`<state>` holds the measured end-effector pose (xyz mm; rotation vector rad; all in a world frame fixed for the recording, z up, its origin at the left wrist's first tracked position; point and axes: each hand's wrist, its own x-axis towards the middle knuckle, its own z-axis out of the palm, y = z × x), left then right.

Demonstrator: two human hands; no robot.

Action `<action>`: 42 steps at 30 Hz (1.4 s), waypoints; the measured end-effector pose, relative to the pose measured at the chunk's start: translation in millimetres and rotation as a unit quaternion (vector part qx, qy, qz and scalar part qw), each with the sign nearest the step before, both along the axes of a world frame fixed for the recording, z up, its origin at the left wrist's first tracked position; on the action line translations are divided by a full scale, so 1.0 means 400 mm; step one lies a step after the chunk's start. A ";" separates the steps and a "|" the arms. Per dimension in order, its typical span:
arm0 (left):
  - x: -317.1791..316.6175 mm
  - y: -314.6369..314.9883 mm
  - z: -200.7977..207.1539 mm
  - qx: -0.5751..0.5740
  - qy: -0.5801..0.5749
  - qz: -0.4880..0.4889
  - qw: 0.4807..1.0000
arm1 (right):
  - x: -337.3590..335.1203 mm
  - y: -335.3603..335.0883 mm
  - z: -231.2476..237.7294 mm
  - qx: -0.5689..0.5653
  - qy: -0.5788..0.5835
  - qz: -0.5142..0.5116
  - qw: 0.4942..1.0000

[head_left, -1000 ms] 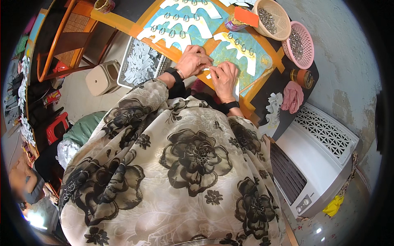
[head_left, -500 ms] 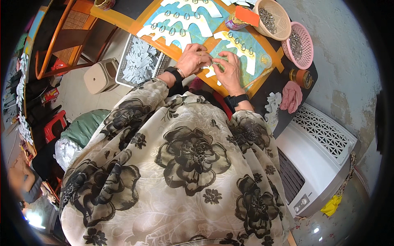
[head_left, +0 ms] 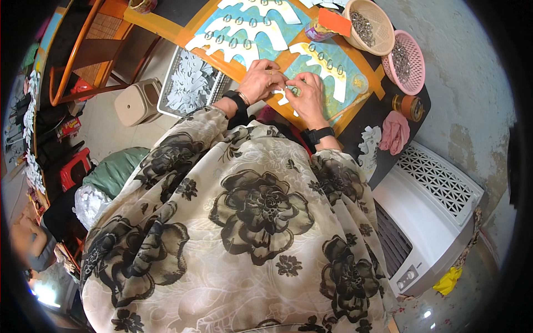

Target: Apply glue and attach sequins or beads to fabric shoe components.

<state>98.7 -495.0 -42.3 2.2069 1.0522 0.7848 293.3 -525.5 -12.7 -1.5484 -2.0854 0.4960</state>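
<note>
My left hand (head_left: 260, 83) and my right hand (head_left: 307, 99) meet over the near edge of a board with blue-green, yellow-smeared sheets (head_left: 301, 65). Both have their fingers bent in a pinch on a small white cut piece (head_left: 282, 101), mostly hidden beneath them. Beyond my hands, white toothed strips (head_left: 240, 49) lie with metal rings on their tabs. Another white strip with rings (head_left: 338, 84) lies just past my right hand. Near its wrist a thin wooden stick (head_left: 348, 106) rests on the board, beside a small round clear dish (head_left: 360, 83) with yellow matter.
A beige basket (head_left: 383, 45) and a pink basket (head_left: 419, 69) hold metal rings at the right, near a jar (head_left: 410, 106) and a pink cloth (head_left: 394, 132). White cut pieces fill a crate (head_left: 165, 94) at the left, beside a stool (head_left: 129, 105). A white appliance (head_left: 438, 222) stands lower right.
My right hand has shifted slightly left and its fingers have curled closer to my left fingertips. My left hand stays nearly in place.
</note>
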 end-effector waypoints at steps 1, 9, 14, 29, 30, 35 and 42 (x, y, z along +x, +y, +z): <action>0.001 0.000 0.000 0.010 0.004 0.002 1.000 | -0.001 0.000 0.002 0.000 0.001 0.000 1.000; 0.004 -0.006 0.011 0.010 0.003 0.007 1.000 | -0.010 -0.003 0.004 0.022 -0.037 -0.004 0.999; -0.008 -0.006 0.003 -0.005 0.017 0.009 1.000 | -0.033 -0.005 -0.001 0.016 -0.042 -0.032 0.998; 0.002 0.002 0.008 -0.007 -0.008 0.005 1.000 | 0.004 0.003 -0.039 0.101 -0.012 0.107 0.989; 0.004 0.003 0.008 -0.007 -0.009 0.003 1.000 | 0.010 0.001 -0.050 0.085 -0.005 0.103 0.991; -0.003 -0.001 0.002 -0.022 -0.005 0.004 1.000 | 0.000 0.005 0.004 0.006 0.054 0.074 0.996; -0.004 0.005 -0.008 0.013 -0.004 0.003 1.000 | -0.002 0.008 0.024 -0.053 0.074 0.051 0.995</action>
